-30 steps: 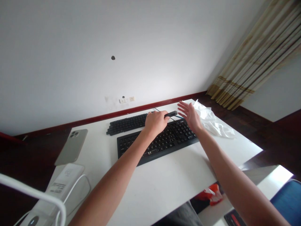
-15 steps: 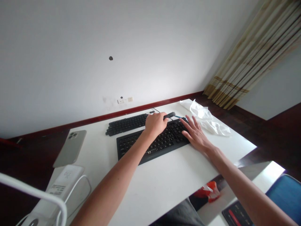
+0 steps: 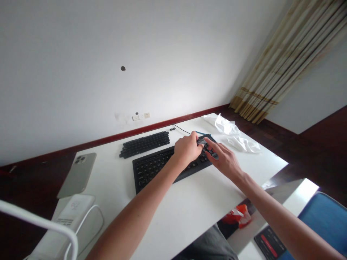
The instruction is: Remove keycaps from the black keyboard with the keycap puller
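Observation:
A black keyboard (image 3: 151, 169) with its keycaps off lies on the white table, its switches bare. My left hand (image 3: 188, 146) is closed around a small dark brush (image 3: 200, 142), held low over the keyboard's right part; the fingers hide most of its handle. My right hand (image 3: 223, 159) rests at the keyboard's right end with fingers stretched and apart, their tips close to the brush. Whether they touch it cannot be made out. Behind the keyboard, removed black keycaps (image 3: 146, 143) lie together in rows, with a few small loose ones (image 3: 172, 129) beside them.
A phone (image 3: 78, 175) lies face down at the left, near a white power strip (image 3: 72, 216) and its cable. Crumpled white plastic (image 3: 229, 128) is at the back right. A thin blue-green stick (image 3: 203, 133) lies behind the keyboard. The wall (image 3: 162, 72) rises beyond the table.
My left hand has lowered the brush onto or close to the keyboard's right part. My right hand has shifted slightly left, towards the brush. The view has moved a little.

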Available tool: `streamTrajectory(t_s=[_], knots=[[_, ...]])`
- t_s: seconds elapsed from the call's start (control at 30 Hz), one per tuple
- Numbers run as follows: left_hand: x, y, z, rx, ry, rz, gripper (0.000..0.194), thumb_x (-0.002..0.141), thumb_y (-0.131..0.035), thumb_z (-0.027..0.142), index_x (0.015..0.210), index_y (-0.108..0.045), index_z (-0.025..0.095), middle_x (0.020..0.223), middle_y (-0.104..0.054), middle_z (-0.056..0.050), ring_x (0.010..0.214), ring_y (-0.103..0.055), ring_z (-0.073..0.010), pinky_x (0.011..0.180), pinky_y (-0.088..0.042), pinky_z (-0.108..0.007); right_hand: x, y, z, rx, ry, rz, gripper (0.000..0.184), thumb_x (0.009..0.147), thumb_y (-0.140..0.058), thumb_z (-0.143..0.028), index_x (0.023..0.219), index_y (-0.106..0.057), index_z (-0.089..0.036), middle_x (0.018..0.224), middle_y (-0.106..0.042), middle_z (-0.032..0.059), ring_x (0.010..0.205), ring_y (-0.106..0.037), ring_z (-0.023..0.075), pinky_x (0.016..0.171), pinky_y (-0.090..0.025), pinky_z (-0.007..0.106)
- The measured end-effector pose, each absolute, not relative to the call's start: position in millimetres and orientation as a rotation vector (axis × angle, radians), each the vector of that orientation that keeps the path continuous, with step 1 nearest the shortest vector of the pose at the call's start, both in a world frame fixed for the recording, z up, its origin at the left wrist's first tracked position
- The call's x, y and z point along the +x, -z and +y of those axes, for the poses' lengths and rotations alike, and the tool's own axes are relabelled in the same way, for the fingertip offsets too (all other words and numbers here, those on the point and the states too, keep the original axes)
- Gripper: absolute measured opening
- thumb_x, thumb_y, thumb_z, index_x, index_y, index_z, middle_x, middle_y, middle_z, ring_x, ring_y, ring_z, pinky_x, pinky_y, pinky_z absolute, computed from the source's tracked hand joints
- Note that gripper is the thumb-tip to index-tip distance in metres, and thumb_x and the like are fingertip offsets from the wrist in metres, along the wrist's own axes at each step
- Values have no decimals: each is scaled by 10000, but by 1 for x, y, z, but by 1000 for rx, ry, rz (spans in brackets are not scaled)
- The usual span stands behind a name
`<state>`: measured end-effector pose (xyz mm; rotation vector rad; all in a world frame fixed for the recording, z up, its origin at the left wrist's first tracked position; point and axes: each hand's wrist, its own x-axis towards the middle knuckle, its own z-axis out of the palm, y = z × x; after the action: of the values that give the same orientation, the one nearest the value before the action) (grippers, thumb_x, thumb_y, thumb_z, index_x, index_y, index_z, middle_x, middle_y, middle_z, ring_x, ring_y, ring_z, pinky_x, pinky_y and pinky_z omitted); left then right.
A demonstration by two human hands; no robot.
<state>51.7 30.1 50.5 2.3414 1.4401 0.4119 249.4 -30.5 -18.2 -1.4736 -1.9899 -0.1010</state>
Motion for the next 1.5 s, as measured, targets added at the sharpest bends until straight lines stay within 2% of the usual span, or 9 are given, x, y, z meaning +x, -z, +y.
streamTrajectory(t_s=[0.17, 0.3, 0.4, 0.53, 0.63, 0.77, 1.03, 1.3, 1.5], knots=[[57, -66, 18, 2299, -340, 1353, 460, 1015, -571, 568, 1330, -542, 233, 1174, -788, -114, 1118, -745, -331, 897, -546, -380, 252, 11, -6, -1508, 112, -1963, 365, 974, -560, -353, 1260, -774, -279, 919, -763, 91, 815, -707, 285, 679, -539, 379], [42, -76, 33, 2188, -434, 1332, 622, 1051, -438, 670, 1491, -459, 232, 1262, -773, -109, 1184, -721, -314, 946, -538, -379, 263, 5, 24, -1594, 66, -1652, 334, 947, -647, -475, 1152, -790, -253, 726, -699, 38, 639, -616, 231, 638, -471, 356], [31, -69, 49, 2227, -492, 1401, 529, 1086, -441, 553, 1469, -523, 197, 1298, -759, -119, 1186, -713, -307, 997, -527, -403, 265, 5, 47, -1521, -162, -1369, 363, 922, -688, -549, 1050, -777, -222, 603, -603, -14, 557, -526, 184, 585, -421, 322], [32, -41, 59, 2294, -451, 1421, 315, 1040, -578, 416, 1262, -696, 227, 1191, -789, -75, 1113, -730, -272, 975, -543, -367, 260, 14, 59, -1344, -528, -1266, 463, 926, -654, -644, 987, -748, -194, 597, -544, -28, 533, -468, 158, 517, -355, 289], [39, -19, 59, 2350, -493, 1378, 269, 1014, -611, 363, 1235, -717, 250, 1158, -781, -58, 1062, -737, -250, 934, -561, -346, 259, 22, 54, -1343, -500, -1270, 451, 926, -658, -644, 956, -749, -202, 709, -631, 7, 632, -553, 183, 598, -448, 314], [46, -4, 56, 2383, -592, 1397, 342, 1013, -591, 285, 1349, -652, 268, 1188, -755, -52, 1046, -731, -230, 920, -567, -330, 262, 24, 47, -1334, -494, -1340, 472, 964, -613, -623, 1177, -737, -220, 891, -720, 32, 747, -645, 219, 742, -534, 370], [44, 8, 54, 2434, -636, 1448, 423, 1029, -540, 254, 1452, -538, 249, 1214, -734, -73, 1034, -726, -236, 853, -574, -332, 265, 24, 48, -1461, -342, -1387, 483, 952, -659, -545, 1331, -642, -246, 773, -676, -10, 695, -607, 214, 711, -515, 367], [47, 13, 51, 2476, -567, 1462, 416, 1034, -552, 249, 1450, -533, 240, 1223, -735, -81, 1146, -682, -239, 986, -550, -348, 265, 16, 43, -1426, -246, -1237, 386, 814, -812, -570, 1007, -742, -244, 971, -776, 78, 857, -723, 268, 736, -590, 407], [46, 13, 50, 2510, -573, 1432, 305, 1043, -528, 242, 1333, -622, 224, 1216, -729, -85, 1152, -672, -245, 1010, -542, -356, 259, 9, 40, -1324, -408, -1155, 347, 842, -789, -551, 967, -744, -231, 801, -713, 35, 716, -701, 231, 647, -589, 365]])
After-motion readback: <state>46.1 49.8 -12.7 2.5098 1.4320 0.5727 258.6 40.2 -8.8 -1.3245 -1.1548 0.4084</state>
